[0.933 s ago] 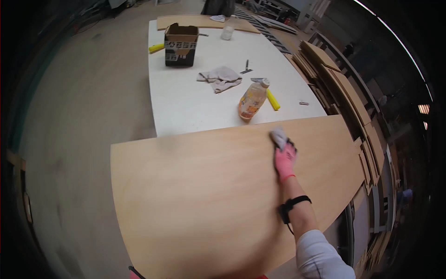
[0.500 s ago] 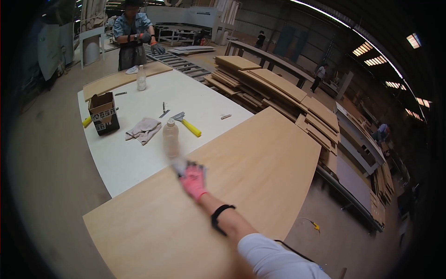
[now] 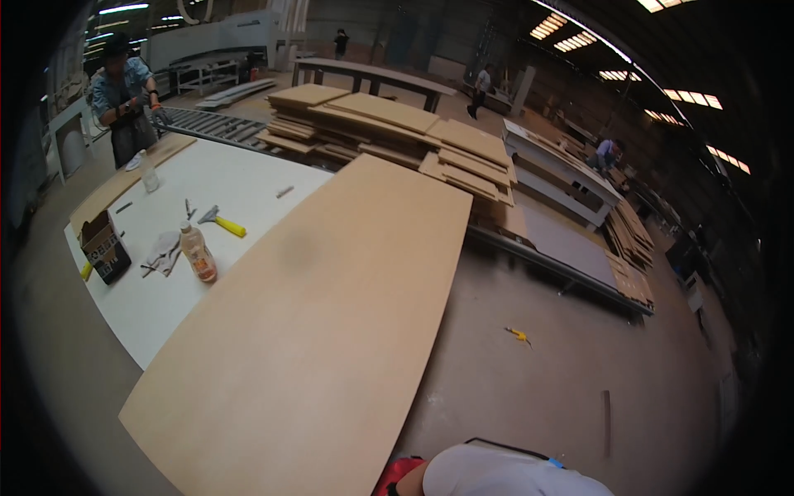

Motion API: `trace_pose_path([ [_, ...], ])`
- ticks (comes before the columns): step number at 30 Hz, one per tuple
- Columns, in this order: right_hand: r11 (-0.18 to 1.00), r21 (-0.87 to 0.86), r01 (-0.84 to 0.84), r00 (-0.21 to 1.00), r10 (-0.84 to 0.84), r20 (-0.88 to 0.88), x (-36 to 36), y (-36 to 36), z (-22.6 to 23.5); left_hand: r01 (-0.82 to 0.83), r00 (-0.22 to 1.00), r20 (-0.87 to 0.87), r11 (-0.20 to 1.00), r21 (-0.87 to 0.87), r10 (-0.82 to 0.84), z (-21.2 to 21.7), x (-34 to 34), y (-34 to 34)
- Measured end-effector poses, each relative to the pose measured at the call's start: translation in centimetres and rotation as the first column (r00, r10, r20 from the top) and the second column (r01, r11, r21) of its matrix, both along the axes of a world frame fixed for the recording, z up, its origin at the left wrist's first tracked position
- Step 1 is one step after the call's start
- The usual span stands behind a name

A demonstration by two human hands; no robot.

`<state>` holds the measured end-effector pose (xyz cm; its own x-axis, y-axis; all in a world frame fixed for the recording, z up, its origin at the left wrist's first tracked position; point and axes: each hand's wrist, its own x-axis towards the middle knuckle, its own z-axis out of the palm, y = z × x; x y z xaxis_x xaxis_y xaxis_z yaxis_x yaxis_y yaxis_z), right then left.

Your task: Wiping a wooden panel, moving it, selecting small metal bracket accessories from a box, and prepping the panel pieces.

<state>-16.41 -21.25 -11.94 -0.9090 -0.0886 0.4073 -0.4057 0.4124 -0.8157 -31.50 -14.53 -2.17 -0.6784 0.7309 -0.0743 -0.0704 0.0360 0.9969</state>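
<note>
Right sleeve (image 3: 504, 475) at lower edge | forearm (image 3: 412, 482) angled left near wooden panel (image 3: 322, 322) | hands unseen (can't tell their grip)

A pale, broad wooden panel (image 3: 331, 322) is laid flat, its long left edge bordered by a white tabletop (image 3: 252, 186).

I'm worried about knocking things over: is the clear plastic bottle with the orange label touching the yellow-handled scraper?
Apart. The head view shows a strip of white tabletop between the clear plastic bottle and the yellow-handled scraper.
</note>
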Motion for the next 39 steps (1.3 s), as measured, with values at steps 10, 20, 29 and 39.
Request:
trace_pose_path([
  [10, 0.039, 0.917, 0.397, -0.019, -0.999, 0.051, 25.1, 24.4, 3.8, 0.099, 0.949, -0.263, 0.958, -0.268, -0.172, 2.0, 4.9, -2.0],
  [20, 0.394, 0.625, 0.674, 0.427, -0.898, 0.107, 25.1, 19.7, 4.4, 0.173, 0.876, -0.413, 0.962, -0.213, -0.249, -4.9, 16.6, 16.2],
  [29, -0.571, 0.686, 0.451, -0.391, -0.818, -0.423, 54.9, 49.1, 0.6, -0.338, 0.264, -0.825, 0.753, -0.565, -0.501, -6.7, 23.1, 25.1],
  [39, 0.053, 0.635, 0.771, 0.171, -0.977, -0.126, 46.7, 47.2, 7.0, -0.409, 0.282, -0.830, 0.722, -0.558, -0.481, -7.3, 21.8, 24.8],
])
